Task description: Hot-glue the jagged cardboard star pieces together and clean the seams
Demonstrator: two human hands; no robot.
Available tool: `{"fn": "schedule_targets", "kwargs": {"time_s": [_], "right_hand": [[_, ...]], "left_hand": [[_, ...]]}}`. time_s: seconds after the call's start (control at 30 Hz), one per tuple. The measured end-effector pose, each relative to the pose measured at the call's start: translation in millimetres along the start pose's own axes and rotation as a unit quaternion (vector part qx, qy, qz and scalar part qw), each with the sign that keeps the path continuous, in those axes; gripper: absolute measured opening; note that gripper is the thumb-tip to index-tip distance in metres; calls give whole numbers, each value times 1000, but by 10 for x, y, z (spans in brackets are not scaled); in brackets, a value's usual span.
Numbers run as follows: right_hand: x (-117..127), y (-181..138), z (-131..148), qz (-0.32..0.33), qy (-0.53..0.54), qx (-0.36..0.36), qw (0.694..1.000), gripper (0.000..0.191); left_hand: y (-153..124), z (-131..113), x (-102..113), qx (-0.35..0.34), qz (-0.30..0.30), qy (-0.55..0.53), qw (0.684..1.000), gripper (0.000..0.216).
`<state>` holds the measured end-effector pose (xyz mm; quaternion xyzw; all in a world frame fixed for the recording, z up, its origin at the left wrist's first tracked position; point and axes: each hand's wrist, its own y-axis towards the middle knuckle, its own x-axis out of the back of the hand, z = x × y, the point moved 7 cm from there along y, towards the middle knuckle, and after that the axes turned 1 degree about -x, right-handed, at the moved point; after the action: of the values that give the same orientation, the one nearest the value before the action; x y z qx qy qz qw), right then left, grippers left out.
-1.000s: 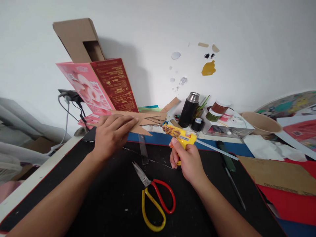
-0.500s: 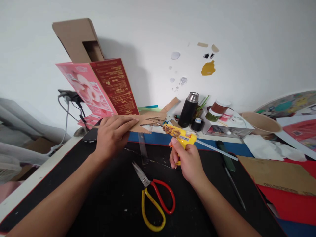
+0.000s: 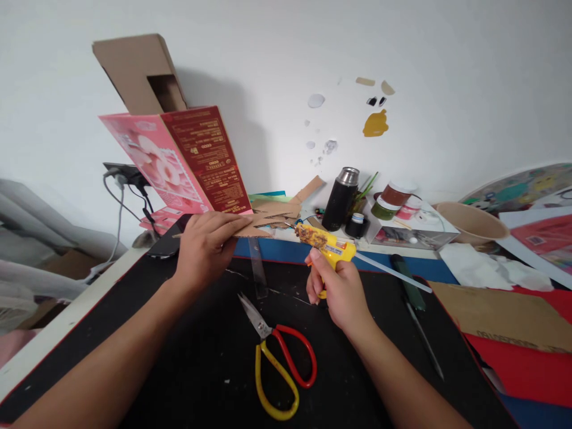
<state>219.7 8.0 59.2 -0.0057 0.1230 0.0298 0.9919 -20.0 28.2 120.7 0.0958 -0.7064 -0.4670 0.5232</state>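
Note:
My left hand (image 3: 208, 247) is closed on a cut cardboard piece (image 3: 250, 227), held above the mat with its pointed end toward the right. Its fingers lie over the top; the thumb is hidden. In my right hand (image 3: 337, 286) is a yellow hot glue gun (image 3: 328, 247), the fingers wrapped round its handle. Brown stains cover the front of the gun, and a long clear glue stick sticks out of its back. The nozzle is close to the cardboard's slit edge; whether they touch I cannot tell. Red and yellow handled scissors (image 3: 277, 357) lie partly open below the hands.
A clear ruler (image 3: 258, 268) lies on the black mat (image 3: 201, 357). To the right are a green-handled knife-like tool (image 3: 413, 292) and a cardboard sheet (image 3: 500, 316). Behind stand a black thermos (image 3: 339, 202), paint jars (image 3: 393, 196), a bowl (image 3: 471, 223) and a pink and red box (image 3: 179, 161).
My left hand has tilted the cardboard piece, so its slit shows wider and its near edge sits slightly differently. The glue gun and my right hand have hardly moved.

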Motion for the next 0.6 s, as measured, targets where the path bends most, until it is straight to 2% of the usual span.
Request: {"fn": "schedule_targets", "kwargs": {"time_s": [0.6], "right_hand": [[13,-9,21,-5,-6,13,1000,56]], "left_hand": [[-17,-2,-9,-5,12,25,1000,31]]}}
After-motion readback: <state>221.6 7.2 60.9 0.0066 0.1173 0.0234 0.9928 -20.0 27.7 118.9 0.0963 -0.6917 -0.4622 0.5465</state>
